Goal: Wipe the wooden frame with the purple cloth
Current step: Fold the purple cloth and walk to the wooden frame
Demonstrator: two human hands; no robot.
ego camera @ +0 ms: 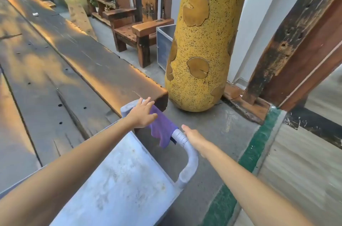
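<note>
A purple cloth (162, 129) hangs over the pale handle (182, 139) of a grey cart (120, 175). The left hand (141, 113) lies on the cloth with fingers (146, 101) straight, just at the corner of a long dark wooden table (74, 59). The right hand (194, 137) rests flat against the handle beside the cloth. Beyond the cart stands a yellow spotted column (199, 40); further back is a wooden chair (137, 29), and a dark wooden frame (296, 40) leans to the column's right.

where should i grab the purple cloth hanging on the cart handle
Pinch the purple cloth at its fold on top of the grey cart handle, coming from above, then lift. It drapes over the bar with loose ends hanging down, and the left hand is already on its upper end.
</note>
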